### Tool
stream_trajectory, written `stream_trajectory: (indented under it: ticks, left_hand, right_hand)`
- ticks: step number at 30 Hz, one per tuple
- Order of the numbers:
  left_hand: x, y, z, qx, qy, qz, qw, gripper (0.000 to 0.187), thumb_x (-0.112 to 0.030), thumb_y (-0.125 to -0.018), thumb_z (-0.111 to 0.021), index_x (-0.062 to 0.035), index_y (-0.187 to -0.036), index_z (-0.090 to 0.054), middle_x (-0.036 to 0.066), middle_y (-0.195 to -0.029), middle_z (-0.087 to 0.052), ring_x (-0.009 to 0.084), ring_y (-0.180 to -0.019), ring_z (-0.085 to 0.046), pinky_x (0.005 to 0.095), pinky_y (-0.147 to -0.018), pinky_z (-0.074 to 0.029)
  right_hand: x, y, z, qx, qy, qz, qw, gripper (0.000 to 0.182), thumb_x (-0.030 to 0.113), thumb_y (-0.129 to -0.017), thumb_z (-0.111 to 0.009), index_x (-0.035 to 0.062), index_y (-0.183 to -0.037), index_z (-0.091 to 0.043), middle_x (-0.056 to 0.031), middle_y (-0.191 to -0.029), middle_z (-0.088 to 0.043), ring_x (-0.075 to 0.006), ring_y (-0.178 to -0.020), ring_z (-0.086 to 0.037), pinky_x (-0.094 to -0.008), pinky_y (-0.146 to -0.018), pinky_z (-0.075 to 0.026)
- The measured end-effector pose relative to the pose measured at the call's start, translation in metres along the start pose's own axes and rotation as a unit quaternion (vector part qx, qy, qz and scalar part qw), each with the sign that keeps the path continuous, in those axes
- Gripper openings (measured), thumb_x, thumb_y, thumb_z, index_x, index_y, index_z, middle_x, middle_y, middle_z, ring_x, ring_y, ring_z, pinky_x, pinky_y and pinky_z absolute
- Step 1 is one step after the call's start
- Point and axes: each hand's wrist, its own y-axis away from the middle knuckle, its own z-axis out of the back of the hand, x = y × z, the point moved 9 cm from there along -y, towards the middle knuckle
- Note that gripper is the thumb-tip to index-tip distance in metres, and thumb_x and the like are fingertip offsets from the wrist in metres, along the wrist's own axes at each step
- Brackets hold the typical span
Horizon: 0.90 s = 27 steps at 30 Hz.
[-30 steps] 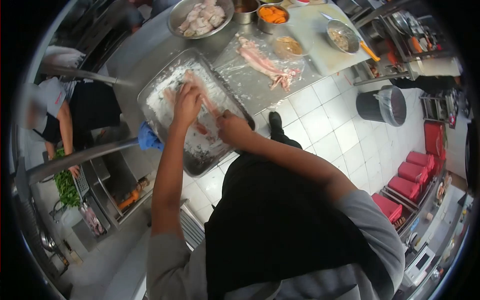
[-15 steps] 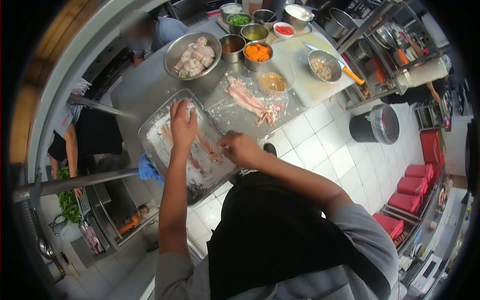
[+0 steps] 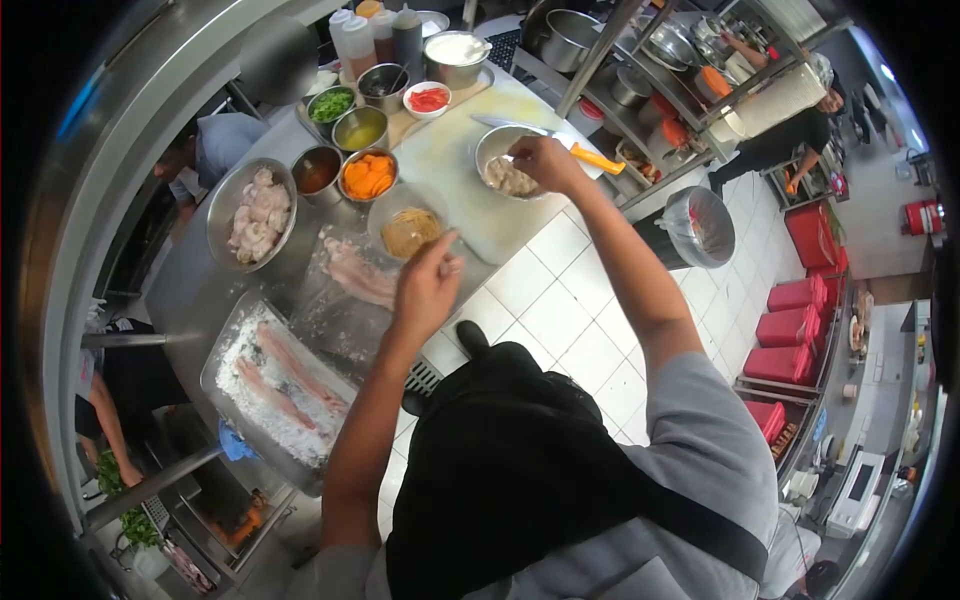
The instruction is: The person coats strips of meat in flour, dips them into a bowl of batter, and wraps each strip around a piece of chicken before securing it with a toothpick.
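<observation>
My right hand (image 3: pixel 545 165) is at the rim of a metal bowl (image 3: pixel 492 150) holding pale, wet pieces; its fingers are pinched together, and what they hold is too small to make out. My left hand (image 3: pixel 428 285) is raised beside a clear bowl of thin brown sticks (image 3: pixel 408 232), fingers partly spread, with nothing seen in it. Strips of pale pink meat (image 3: pixel 352 272) lie on the metal table left of that hand. More strips (image 3: pixel 285 365) rest in white powder in a metal tray (image 3: pixel 215 345) at the lower left.
A knife with an orange handle (image 3: pixel 598 158) lies behind the metal bowl on a white board (image 3: pixel 500 215). Bowls of carrots (image 3: pixel 368 175), raw meat (image 3: pixel 262 220) and red strips (image 3: pixel 429 98) stand around. A bin (image 3: pixel 700 228) is at right. Other people are at the left and upper right.
Both hands have left the powder tray. My right hand has moved to the small metal bowl and my left hand towards the bowl of sticks. The view has shifted right.
</observation>
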Motion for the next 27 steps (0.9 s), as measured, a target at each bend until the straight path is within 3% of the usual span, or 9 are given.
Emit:
stream_trajectory:
  ticks: [3, 6, 8, 13, 19, 23, 25, 26, 27]
  left_hand:
    - [0.000, -0.051, -0.067, 0.054, -0.034, 0.028, 0.998, 0.046, -0.012, -0.090, -0.065, -0.0009, -0.133, -0.054, 0.020, -0.097, -0.063, 0.0360, -0.084, -0.063, 0.0428, -0.076, -0.051]
    - [0.013, -0.085, -0.109, 0.070, -0.170, 0.026, 0.983, 0.049, -0.019, -0.091, -0.064, -0.0002, -0.135, -0.051, 0.022, -0.099, -0.062, 0.0402, -0.089, -0.063, 0.0471, -0.078, -0.052]
    - [0.034, -0.098, -0.123, 0.050, -0.240, 0.040, 0.969, 0.041, -0.023, -0.091, -0.065, -0.0014, -0.124, -0.058, 0.022, -0.102, -0.064, 0.0419, -0.091, -0.064, 0.0514, -0.077, -0.051]
    - [0.061, -0.102, -0.124, 0.010, -0.242, 0.026, 0.970, 0.028, -0.019, -0.089, -0.065, -0.0007, -0.111, -0.064, 0.024, -0.100, -0.064, 0.0424, -0.091, -0.065, 0.0504, -0.077, -0.053]
    - [0.064, -0.106, -0.133, 0.018, -0.299, 0.017, 0.954, 0.019, -0.016, -0.089, -0.061, -0.0012, -0.100, -0.064, 0.023, -0.096, -0.066, 0.0427, -0.086, -0.066, 0.0511, -0.076, -0.053]
    - [0.069, -0.108, -0.139, 0.009, -0.267, 0.059, 0.962, 0.019, -0.016, -0.091, -0.056, -0.0007, -0.098, -0.064, 0.023, -0.093, -0.066, 0.0419, -0.084, -0.067, 0.0511, -0.073, -0.055]
    - [0.061, -0.105, -0.137, 0.004, -0.247, 0.044, 0.968, 0.020, -0.015, -0.092, -0.053, 0.0001, -0.097, -0.064, 0.023, -0.089, -0.067, 0.0416, -0.081, -0.068, 0.0505, -0.070, -0.055]
    - [0.066, -0.104, -0.138, -0.031, -0.229, 0.004, 0.973, 0.019, -0.015, -0.092, -0.052, -0.0006, -0.095, -0.065, 0.024, -0.085, -0.066, 0.0412, -0.078, -0.068, 0.0501, -0.067, -0.055]
    - [0.066, -0.099, -0.136, 0.004, -0.218, 0.032, 0.975, 0.021, -0.014, -0.090, -0.055, -0.0006, -0.103, -0.065, 0.025, -0.086, -0.066, 0.0411, -0.078, -0.068, 0.0502, -0.067, -0.055]
  right_hand:
    - [-0.039, -0.011, -0.004, 0.067, 0.058, -0.018, 0.996, 0.028, 0.015, -0.078, -0.069, 0.0058, -0.104, -0.072, -0.0149, -0.097, -0.073, -0.0308, -0.091, -0.070, -0.0386, -0.082, -0.055]
    - [-0.050, -0.017, -0.020, 0.125, 0.136, 0.026, 0.982, 0.036, 0.013, -0.076, -0.071, 0.0047, -0.111, -0.070, -0.0150, -0.099, -0.073, -0.0303, -0.092, -0.070, -0.0383, -0.084, -0.054]
    - [-0.042, -0.016, -0.032, 0.167, 0.099, 0.063, 0.979, 0.042, 0.015, -0.073, -0.073, 0.0060, -0.114, -0.069, -0.0165, -0.097, -0.072, -0.0316, -0.093, -0.069, -0.0390, -0.084, -0.054]
    - [-0.043, -0.017, -0.053, 0.174, 0.122, 0.075, 0.974, 0.029, 0.021, -0.068, -0.074, 0.0077, -0.094, -0.071, -0.0182, -0.089, -0.071, -0.0371, -0.088, -0.067, -0.0439, -0.079, -0.054]
    - [-0.048, -0.013, -0.057, 0.144, 0.124, 0.047, 0.981, 0.027, 0.022, -0.068, -0.074, 0.0077, -0.090, -0.070, -0.0190, -0.086, -0.070, -0.0387, -0.083, -0.067, -0.0458, -0.075, -0.054]
    - [-0.050, -0.010, -0.059, 0.127, 0.169, 0.065, 0.975, 0.036, 0.030, -0.070, -0.080, 0.0043, -0.091, -0.066, -0.0172, -0.082, -0.069, -0.0335, -0.075, -0.065, -0.0442, -0.070, -0.051]
    - [-0.053, -0.007, -0.042, 0.070, 0.075, 0.052, 0.993, 0.038, 0.030, -0.071, -0.081, 0.0025, -0.091, -0.065, -0.0188, -0.081, -0.068, -0.0345, -0.073, -0.065, -0.0447, -0.065, -0.051]
    - [-0.055, -0.009, -0.032, 0.027, 0.100, 0.066, 0.992, 0.036, 0.029, -0.072, -0.081, 0.0021, -0.091, -0.066, -0.0187, -0.081, -0.069, -0.0332, -0.074, -0.066, -0.0450, -0.065, -0.051]
    - [-0.034, -0.006, -0.008, -0.011, 0.083, 0.059, 0.995, 0.032, 0.025, -0.075, -0.079, 0.0017, -0.092, -0.064, -0.0168, -0.075, -0.065, -0.0264, -0.071, -0.065, -0.0414, -0.064, -0.050]
